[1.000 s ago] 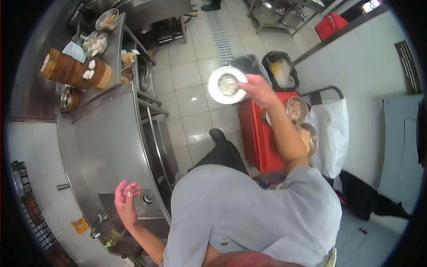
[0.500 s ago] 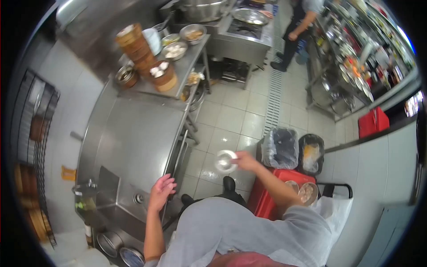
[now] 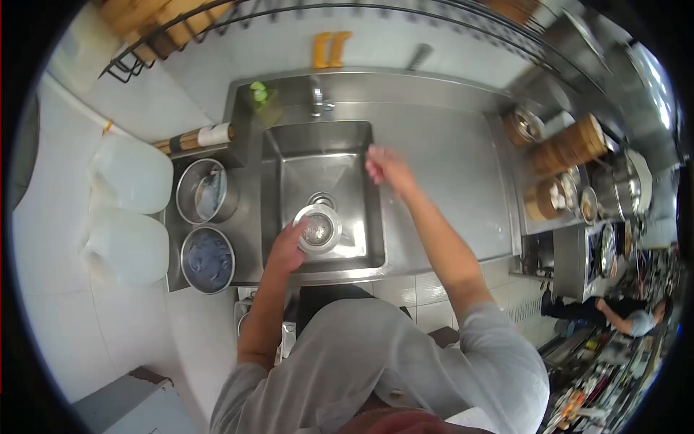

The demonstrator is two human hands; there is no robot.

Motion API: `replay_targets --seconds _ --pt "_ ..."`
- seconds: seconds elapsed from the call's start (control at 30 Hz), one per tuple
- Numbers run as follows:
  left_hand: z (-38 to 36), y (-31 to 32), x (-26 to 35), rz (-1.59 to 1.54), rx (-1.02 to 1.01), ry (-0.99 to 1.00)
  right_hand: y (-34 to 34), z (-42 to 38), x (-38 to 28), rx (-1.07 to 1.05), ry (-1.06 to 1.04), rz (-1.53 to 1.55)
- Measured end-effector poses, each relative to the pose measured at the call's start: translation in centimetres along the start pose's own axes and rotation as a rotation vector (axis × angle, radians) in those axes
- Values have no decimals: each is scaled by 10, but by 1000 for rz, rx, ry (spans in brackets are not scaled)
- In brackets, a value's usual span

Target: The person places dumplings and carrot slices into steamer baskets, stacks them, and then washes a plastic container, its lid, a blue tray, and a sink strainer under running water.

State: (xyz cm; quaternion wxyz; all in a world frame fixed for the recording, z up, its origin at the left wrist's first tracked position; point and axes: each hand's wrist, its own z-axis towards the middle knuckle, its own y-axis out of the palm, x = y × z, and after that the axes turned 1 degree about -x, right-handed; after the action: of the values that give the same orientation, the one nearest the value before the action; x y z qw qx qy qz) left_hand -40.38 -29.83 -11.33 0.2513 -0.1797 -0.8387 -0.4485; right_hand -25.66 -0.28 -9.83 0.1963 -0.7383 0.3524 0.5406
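My left hand (image 3: 288, 247) grips the rim of a round, shiny metal sink strainer (image 3: 318, 228), held over the sink basin (image 3: 345, 170). The drain (image 3: 322, 199) lies partly behind the strainer. My right hand (image 3: 389, 170) is at the basin's right edge, its fingers loosely bent and a little blurred, with nothing visible in them. Beyond both hands, at the back of the sink, stands the tap (image 3: 318, 101).
Two round metal pots (image 3: 207, 259) sit left of the basin, beside large translucent jugs (image 3: 130, 246). A steel counter (image 3: 448, 181) extends right towards stacked bamboo steamers (image 3: 567, 148). A wire rack (image 3: 434, 14) runs overhead. Another person (image 3: 614, 315) stands far right.
My view has turned left from the kitchen aisle to the sink. The strainer has passed from my right hand to my left and is now over the basin.
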Motion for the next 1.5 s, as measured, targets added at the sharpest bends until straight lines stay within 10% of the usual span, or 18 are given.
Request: replay_targets --seconds 0.17,0.37,0.5,0.67,0.77,1.1,1.2,1.5 --pt "36 -32 48 -299 23 -6 74 200 -15 145 218 125" --pt "119 -88 49 -582 -88 -62 71 283 42 184 -13 130" --pt "157 -70 43 -392 4 -137 69 214 26 197 -479 -304" --pt "201 -74 -6 -393 -107 -217 101 97 12 -367 151 -173" --pt "213 -67 -26 -470 -187 -218 96 96 22 -232 234 -243" --pt "202 -43 -14 -330 -188 -134 90 93 5 -324 275 -255" --pt "212 -59 -15 -236 -126 -164 93 102 6 -181 55 -764" --pt "205 -56 3 436 256 32 103 95 5 -202 157 -252"
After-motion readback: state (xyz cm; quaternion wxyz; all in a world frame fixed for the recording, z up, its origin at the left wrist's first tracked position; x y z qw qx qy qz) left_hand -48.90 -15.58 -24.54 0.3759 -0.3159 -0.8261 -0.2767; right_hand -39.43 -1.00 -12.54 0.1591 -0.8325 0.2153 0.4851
